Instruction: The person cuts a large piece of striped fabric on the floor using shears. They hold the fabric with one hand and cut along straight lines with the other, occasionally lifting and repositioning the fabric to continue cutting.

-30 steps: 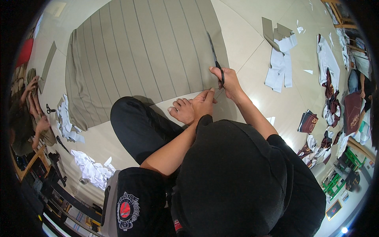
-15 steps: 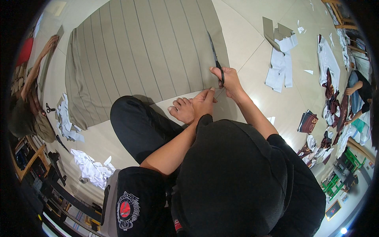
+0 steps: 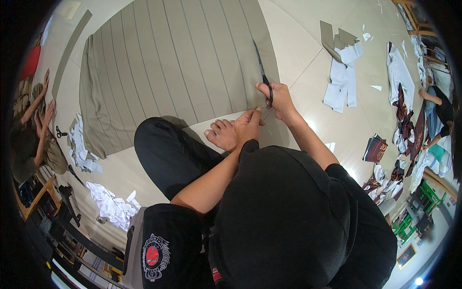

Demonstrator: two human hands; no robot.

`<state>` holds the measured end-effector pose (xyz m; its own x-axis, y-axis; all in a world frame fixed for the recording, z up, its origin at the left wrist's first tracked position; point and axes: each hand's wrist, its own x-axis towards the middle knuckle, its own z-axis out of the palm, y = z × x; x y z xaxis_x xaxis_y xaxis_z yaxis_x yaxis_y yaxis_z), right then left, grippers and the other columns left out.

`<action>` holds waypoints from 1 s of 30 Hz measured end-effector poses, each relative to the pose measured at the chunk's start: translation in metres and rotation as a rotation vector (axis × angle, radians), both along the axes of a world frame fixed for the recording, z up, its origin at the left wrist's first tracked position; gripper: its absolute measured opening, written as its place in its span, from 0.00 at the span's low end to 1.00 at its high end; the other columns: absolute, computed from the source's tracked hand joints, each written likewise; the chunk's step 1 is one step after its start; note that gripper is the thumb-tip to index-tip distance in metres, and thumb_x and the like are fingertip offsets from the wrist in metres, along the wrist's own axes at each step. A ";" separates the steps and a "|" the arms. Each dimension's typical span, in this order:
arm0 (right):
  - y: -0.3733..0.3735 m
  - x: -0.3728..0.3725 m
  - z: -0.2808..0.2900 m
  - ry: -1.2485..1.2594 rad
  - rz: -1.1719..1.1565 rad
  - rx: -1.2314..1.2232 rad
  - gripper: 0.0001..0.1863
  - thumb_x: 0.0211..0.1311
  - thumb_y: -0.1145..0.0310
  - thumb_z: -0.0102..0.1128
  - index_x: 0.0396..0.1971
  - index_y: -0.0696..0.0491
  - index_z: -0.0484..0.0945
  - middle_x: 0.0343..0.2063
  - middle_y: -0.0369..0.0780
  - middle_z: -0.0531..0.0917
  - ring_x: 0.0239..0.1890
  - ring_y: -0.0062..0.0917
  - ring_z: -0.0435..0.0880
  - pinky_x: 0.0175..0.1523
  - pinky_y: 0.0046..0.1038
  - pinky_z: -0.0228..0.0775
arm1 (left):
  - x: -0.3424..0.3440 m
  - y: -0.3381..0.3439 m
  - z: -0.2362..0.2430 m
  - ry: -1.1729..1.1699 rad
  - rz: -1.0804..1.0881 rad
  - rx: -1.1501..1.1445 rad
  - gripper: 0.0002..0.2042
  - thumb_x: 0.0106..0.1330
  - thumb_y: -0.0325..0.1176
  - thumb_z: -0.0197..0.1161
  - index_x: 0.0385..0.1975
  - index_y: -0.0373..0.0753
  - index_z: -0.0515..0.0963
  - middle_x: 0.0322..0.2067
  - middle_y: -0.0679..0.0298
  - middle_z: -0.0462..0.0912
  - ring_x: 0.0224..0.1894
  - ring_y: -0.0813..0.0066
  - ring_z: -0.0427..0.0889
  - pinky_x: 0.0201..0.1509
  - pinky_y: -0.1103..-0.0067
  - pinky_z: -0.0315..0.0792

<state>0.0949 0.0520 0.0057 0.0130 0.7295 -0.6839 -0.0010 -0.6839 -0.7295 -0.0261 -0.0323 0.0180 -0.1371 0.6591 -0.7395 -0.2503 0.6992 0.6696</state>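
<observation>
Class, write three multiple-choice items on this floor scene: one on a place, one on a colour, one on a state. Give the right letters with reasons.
1. Where does the striped cloth lie?
A. on a table
B. spread on the tiled floor
C. over a chair

2. What colour are the scissors' handles?
A. black
B. red
C. yellow

3. What is the left hand doing?
A. lifted in the air
B. holding scissors
C. pressing down at the cloth's edge

Answers: 1 B, floor tiles show around the cloth. 2 A, dark loops sit in the right hand. 3 C, it rests flat beside the bare foot.
</observation>
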 end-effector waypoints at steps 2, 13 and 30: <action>0.000 0.000 0.001 -0.002 0.002 -0.005 0.19 0.58 0.57 0.73 0.22 0.54 0.75 0.14 0.32 0.72 0.14 0.17 0.70 0.18 0.22 0.59 | 0.000 0.000 0.000 -0.002 0.006 -0.013 0.14 0.69 0.40 0.66 0.33 0.33 0.85 0.18 0.68 0.80 0.22 0.83 0.75 0.30 0.84 0.65; 0.005 -0.004 0.005 0.023 -0.021 -0.027 0.21 0.55 0.53 0.75 0.19 0.49 0.73 0.13 0.30 0.70 0.13 0.16 0.69 0.19 0.21 0.57 | 0.004 -0.008 -0.022 -0.009 0.023 0.019 0.15 0.69 0.42 0.65 0.35 0.33 0.86 0.19 0.68 0.80 0.23 0.84 0.74 0.31 0.84 0.64; 0.032 -0.010 0.000 -0.041 -0.011 -0.030 0.22 0.53 0.51 0.73 0.19 0.52 0.75 0.13 0.32 0.71 0.14 0.17 0.68 0.20 0.23 0.55 | 0.004 -0.009 -0.021 -0.017 -0.002 0.052 0.14 0.69 0.40 0.64 0.30 0.35 0.85 0.17 0.70 0.79 0.22 0.85 0.73 0.31 0.84 0.63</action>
<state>0.0854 0.0835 0.0052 0.0492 0.7082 -0.7043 0.0204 -0.7058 -0.7082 -0.0222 -0.0410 -0.0031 -0.1228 0.6970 -0.7065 -0.2607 0.6642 0.7006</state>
